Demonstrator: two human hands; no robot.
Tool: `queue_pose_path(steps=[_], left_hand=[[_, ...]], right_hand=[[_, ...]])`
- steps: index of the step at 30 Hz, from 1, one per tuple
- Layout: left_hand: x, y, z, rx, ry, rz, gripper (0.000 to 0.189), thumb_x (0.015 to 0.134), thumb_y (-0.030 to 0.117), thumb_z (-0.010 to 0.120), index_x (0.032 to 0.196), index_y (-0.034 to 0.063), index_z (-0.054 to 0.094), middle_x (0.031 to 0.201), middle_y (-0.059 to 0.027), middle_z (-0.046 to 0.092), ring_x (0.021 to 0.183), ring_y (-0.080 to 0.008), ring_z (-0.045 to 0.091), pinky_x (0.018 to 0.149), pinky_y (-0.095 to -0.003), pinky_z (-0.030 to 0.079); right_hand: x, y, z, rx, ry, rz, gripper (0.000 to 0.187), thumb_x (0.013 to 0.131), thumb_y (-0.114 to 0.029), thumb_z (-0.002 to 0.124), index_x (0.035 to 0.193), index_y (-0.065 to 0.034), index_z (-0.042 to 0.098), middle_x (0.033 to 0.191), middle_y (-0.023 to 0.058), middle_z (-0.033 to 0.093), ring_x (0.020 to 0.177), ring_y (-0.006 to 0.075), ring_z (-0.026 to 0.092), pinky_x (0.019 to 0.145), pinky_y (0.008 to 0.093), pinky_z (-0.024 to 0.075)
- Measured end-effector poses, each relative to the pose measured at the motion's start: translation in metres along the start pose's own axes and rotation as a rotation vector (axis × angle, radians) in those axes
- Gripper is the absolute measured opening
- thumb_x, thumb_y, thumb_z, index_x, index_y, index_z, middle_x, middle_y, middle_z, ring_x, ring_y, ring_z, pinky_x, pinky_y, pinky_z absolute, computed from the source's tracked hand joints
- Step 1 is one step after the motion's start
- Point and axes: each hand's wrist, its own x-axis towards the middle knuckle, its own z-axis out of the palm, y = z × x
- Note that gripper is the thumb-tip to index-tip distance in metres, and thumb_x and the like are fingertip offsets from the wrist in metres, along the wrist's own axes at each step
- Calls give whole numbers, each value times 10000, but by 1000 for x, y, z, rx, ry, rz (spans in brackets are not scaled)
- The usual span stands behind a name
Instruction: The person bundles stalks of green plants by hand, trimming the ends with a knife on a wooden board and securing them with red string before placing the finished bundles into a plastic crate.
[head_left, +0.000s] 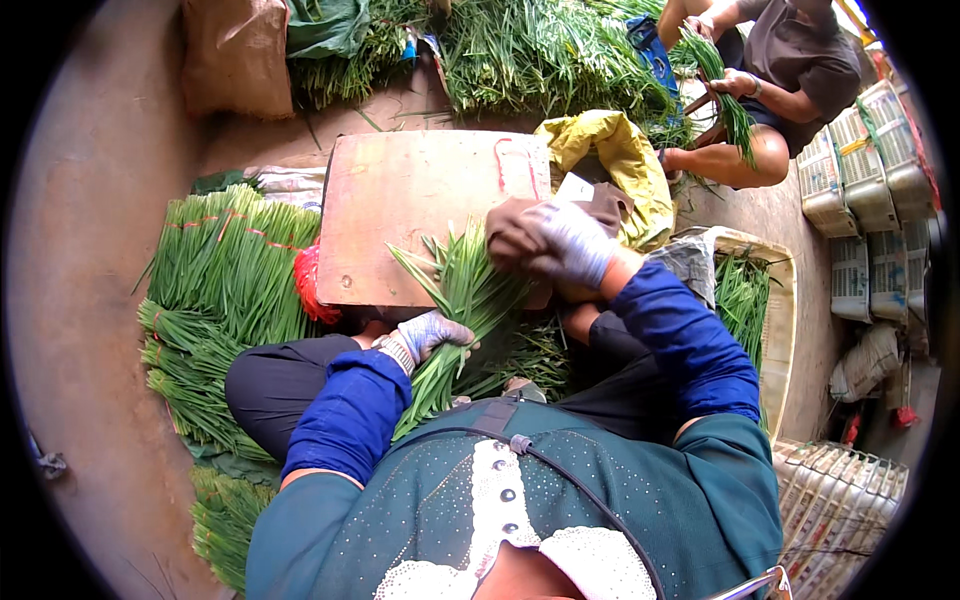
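My left hand, in a pale glove, grips a loose bunch of garlic chives above my lap. Its cut ends spread over the near edge of a wooden board. My right hand, also gloved and slightly blurred, holds a crumpled brown cloth just right of the bunch's upper ends. Whether the cloth touches the leaves I cannot tell. Against the board's left side rests a bundle of red plastic ties.
Tied chive bundles are stacked at left. A yellow sack and a plastic crate of greens stand at right. Behind the board lies a large chive heap. A seated person holds greens at upper right, near stacked crates.
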Motion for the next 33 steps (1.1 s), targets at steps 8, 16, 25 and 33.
queue_pose_path(steps=[8, 16, 25, 33], left_hand=[[-29, 1, 8, 13, 38, 159, 257, 825, 59, 751, 1044, -48, 671, 877, -166, 720, 685, -246, 708, 615, -377, 607], [-74, 36, 35, 1281, 815, 464, 698, 767, 120, 702, 1399, -26, 445, 946, -222, 722, 903, -337, 710, 778, -400, 555], [-33, 16, 34, 1668, 1043, 91, 726, 939, 87, 506, 1588, 161, 191, 1040, -193, 683, 883, -347, 718, 714, -529, 564], [-23, 6, 18, 1687, 1067, 109, 694, 958, 63, 458, 1587, 203, 199, 1039, -198, 662, 891, -352, 708, 722, -514, 567]], right_hand=[[15, 59, 55, -166, 284, 340, 303, 866, -112, 667, 1161, -70, 610, 977, 91, 679, 866, 282, 666, 742, 392, 537], [-48, 41, -46, 764, 1141, 208, 533, 979, -101, 596, 1488, -74, 441, 1361, -9, 573, 984, 64, 595, 805, 188, 501], [-7, -75, -1, -109, 224, -165, 673, 716, -283, 806, 1327, -138, 564, 1304, 173, 521, 1200, 414, 531, 982, 492, 462], [11, 2, 57, -308, -92, -27, 429, 801, -127, 666, 1210, -189, 552, 1034, 95, 595, 898, 324, 629, 738, 388, 520]])
